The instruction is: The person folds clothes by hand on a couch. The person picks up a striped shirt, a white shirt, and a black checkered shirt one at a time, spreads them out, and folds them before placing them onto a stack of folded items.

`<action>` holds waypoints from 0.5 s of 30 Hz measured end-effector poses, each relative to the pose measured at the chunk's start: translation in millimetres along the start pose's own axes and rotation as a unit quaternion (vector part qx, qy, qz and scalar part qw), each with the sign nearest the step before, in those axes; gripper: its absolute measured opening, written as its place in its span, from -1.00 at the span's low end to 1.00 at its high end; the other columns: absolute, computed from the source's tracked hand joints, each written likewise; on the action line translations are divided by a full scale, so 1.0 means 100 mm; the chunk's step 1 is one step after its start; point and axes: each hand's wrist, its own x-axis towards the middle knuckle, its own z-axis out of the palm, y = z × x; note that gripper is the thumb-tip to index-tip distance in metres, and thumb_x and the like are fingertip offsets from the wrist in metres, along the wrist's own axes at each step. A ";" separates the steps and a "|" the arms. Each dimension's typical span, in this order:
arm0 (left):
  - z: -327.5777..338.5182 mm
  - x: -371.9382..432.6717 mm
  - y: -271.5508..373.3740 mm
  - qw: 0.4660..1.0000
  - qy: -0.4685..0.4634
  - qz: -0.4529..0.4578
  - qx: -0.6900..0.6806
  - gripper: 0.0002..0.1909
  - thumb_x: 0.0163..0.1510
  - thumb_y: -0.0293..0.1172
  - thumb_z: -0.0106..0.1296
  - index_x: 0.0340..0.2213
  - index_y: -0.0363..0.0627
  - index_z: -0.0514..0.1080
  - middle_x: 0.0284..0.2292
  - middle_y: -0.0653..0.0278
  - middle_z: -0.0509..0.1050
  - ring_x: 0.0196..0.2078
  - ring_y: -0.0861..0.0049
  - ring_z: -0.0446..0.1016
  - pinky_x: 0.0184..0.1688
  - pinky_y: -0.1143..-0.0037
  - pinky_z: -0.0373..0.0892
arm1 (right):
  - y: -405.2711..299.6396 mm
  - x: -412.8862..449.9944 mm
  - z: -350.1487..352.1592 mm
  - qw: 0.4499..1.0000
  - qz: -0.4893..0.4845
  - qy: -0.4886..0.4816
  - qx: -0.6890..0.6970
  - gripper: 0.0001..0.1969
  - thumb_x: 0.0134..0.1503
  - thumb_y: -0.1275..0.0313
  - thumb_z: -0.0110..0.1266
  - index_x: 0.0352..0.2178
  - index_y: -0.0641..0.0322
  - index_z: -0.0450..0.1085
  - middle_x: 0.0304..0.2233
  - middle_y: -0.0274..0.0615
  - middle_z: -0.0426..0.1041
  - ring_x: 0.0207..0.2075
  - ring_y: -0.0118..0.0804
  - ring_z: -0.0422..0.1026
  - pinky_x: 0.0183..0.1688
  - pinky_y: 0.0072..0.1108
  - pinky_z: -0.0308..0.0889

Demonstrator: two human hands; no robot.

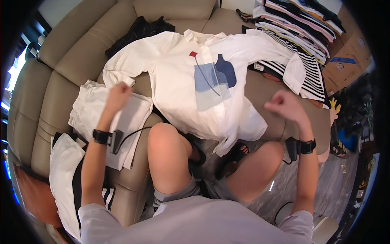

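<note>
A white long-sleeved shirt (176, 82) with blue patches and a red diamond lies spread on the beige sofa, its hem hanging over the front edge. My left hand (119, 95), fingers curled, is just below the cuff of the sleeve at the left, above folded white garments (91, 106); whether it touches the cuff I cannot tell. My right hand (281, 105), slightly blurred, is held with bent fingers over the sofa seat, right of the shirt's body and below the other sleeve. Nothing shows in it.
A tall stack of folded clothes (295, 27) stands at the back right beside a cardboard box (347, 64). Striped garments (310, 76) lie under the right sleeve. A dark garment (140, 33) lies behind the shirt. More clothes (65, 170) rest on the sofa at the left.
</note>
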 end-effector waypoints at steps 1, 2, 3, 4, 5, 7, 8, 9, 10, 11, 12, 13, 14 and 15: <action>0.15 -0.07 0.36 0.995 -0.088 -0.001 -0.048 -0.66 0.06 -0.19 0.11 -0.48 -0.31 0.50 -0.53 0.00 0.51 -0.46 0.20 0.51 -0.37 0.34 0.39 | -0.02 -0.02 0.16 0.999 0.006 -0.040 0.030 -0.60 -0.11 0.16 0.41 -0.51 0.27 0.42 -0.60 -0.33 0.42 -0.56 -0.50 0.35 -0.50 -0.61 0.28; 0.29 -0.13 0.66 0.995 -0.087 -0.005 -0.041 -0.60 0.06 -0.12 0.14 -0.50 -0.32 0.50 -0.54 0.01 0.52 -0.46 0.22 0.51 -0.37 0.34 0.39 | -0.01 -0.01 0.28 0.995 0.009 -0.080 0.056 -0.60 -0.12 0.17 0.42 -0.52 0.28 0.42 -0.61 -0.33 0.42 -0.57 -0.51 0.35 -0.51 -0.60 0.27; 0.40 -0.17 0.79 0.996 -0.083 -0.004 -0.029 -0.59 0.05 -0.09 0.15 -0.50 -0.30 0.49 -0.53 0.03 0.52 -0.45 0.20 0.51 -0.37 0.36 0.39 | -0.02 0.01 0.32 0.995 0.004 -0.083 0.052 -0.60 -0.12 0.17 0.42 -0.52 0.28 0.42 -0.61 -0.33 0.42 -0.57 -0.51 0.35 -0.51 -0.60 0.27; 0.48 -0.22 0.87 0.999 -0.052 0.002 0.003 -0.60 0.06 -0.08 0.13 -0.49 -0.27 0.44 -0.52 0.02 0.51 -0.43 0.13 0.51 -0.38 0.33 0.38 | -0.05 0.05 0.33 0.995 -0.008 -0.096 0.031 -0.63 -0.12 0.20 0.42 -0.53 0.27 0.43 -0.61 -0.34 0.41 -0.57 -0.51 0.35 -0.52 -0.60 0.27; 0.53 -0.23 0.85 0.999 -0.046 -0.003 -0.001 -0.60 0.06 -0.08 0.13 -0.49 -0.27 0.44 -0.52 0.02 0.51 -0.43 0.13 0.51 -0.38 0.33 0.38 | -0.07 0.09 0.35 0.994 -0.019 -0.109 0.010 -0.65 -0.12 0.24 0.42 -0.54 0.26 0.43 -0.62 -0.34 0.41 -0.57 -0.51 0.34 -0.52 -0.60 0.27; 0.66 -0.19 0.78 0.999 -0.011 -0.002 0.042 -0.55 0.11 -0.05 0.11 -0.46 -0.30 0.39 -0.55 0.00 0.48 -0.51 0.22 0.47 -0.41 0.35 0.37 | -0.02 0.16 0.38 0.988 -0.046 -0.146 0.027 -0.73 -0.10 0.32 0.39 -0.55 0.25 0.43 -0.63 -0.35 0.40 -0.58 -0.51 0.34 -0.51 -0.61 0.26; 0.71 -0.20 0.73 0.999 -0.006 -0.005 0.038 -0.55 0.11 -0.05 0.11 -0.46 -0.30 0.39 -0.55 0.00 0.48 -0.51 0.22 0.47 -0.41 0.35 0.37 | -0.01 0.14 0.41 0.986 -0.053 -0.154 0.033 -0.75 -0.09 0.36 0.36 -0.56 0.25 0.43 -0.63 -0.35 0.40 -0.58 -0.52 0.33 -0.51 -0.62 0.26; 0.73 -0.21 0.70 0.998 0.010 0.036 0.047 -0.58 0.13 -0.09 0.08 -0.46 -0.29 0.37 -0.55 0.00 0.46 -0.50 0.24 0.47 -0.41 0.34 0.36 | -0.02 0.12 0.42 0.984 -0.061 -0.161 0.040 -0.78 -0.07 0.39 0.34 -0.56 0.24 0.42 -0.63 -0.35 0.40 -0.58 -0.52 0.33 -0.50 -0.63 0.25; 0.73 -0.21 0.67 0.995 0.027 0.077 0.056 -0.61 0.15 -0.13 0.06 -0.45 -0.28 0.35 -0.54 -0.01 0.44 -0.49 0.27 0.46 -0.41 0.34 0.36 | -0.03 0.11 0.39 0.985 -0.057 -0.158 0.039 -0.80 -0.03 0.43 0.29 -0.58 0.25 0.39 -0.64 -0.41 0.38 -0.58 -0.59 0.30 -0.52 -0.65 0.21; 0.73 -0.18 0.63 0.995 0.031 0.077 0.054 -0.61 0.15 -0.13 0.06 -0.45 -0.28 0.35 -0.54 -0.01 0.44 -0.49 0.27 0.46 -0.41 0.34 0.36 | -0.06 0.11 0.35 0.985 -0.058 -0.156 0.035 -0.80 -0.03 0.43 0.29 -0.58 0.25 0.39 -0.64 -0.41 0.38 -0.58 -0.59 0.30 -0.52 -0.65 0.21; 0.68 -0.15 0.63 0.998 0.035 0.019 -0.039 -0.65 0.17 -0.18 0.02 -0.43 -0.30 0.35 -0.51 -0.02 0.46 -0.44 0.20 0.47 -0.36 0.34 0.34 | -0.09 0.09 0.29 0.982 -0.041 -0.147 0.107 -0.83 0.00 0.45 0.25 -0.55 0.22 0.38 -0.62 -0.46 0.37 -0.56 -0.63 0.29 -0.51 -0.67 0.20; 0.64 -0.12 0.63 0.990 0.038 -0.039 -0.131 -0.68 0.19 -0.23 -0.02 -0.42 -0.32 0.35 -0.48 -0.03 0.49 -0.38 0.12 0.48 -0.31 0.33 0.33 | -0.13 0.06 0.24 0.974 -0.023 -0.138 0.179 -0.87 0.04 0.47 0.20 -0.53 0.20 0.38 -0.60 -0.50 0.36 -0.54 -0.67 0.28 -0.51 -0.69 0.18; 0.58 -0.07 0.63 0.990 0.041 -0.038 -0.132 -0.68 0.19 -0.23 -0.02 -0.42 -0.32 0.35 -0.48 -0.03 0.49 -0.38 0.12 0.48 -0.31 0.33 0.33 | -0.17 0.04 0.18 0.974 -0.025 -0.137 0.178 -0.87 0.04 0.47 0.20 -0.53 0.20 0.38 -0.60 -0.50 0.36 -0.54 -0.67 0.28 -0.51 -0.69 0.18; 0.51 -0.01 0.72 0.977 0.073 -0.054 -0.194 -0.68 0.22 -0.24 -0.05 -0.40 -0.34 0.36 -0.48 0.01 0.49 -0.40 0.21 0.47 -0.31 0.35 0.33 | -0.20 0.02 0.08 0.967 -0.024 -0.085 0.238 -0.90 0.07 0.48 0.17 -0.50 0.18 0.38 -0.57 -0.52 0.36 -0.52 -0.69 0.27 -0.49 -0.70 0.17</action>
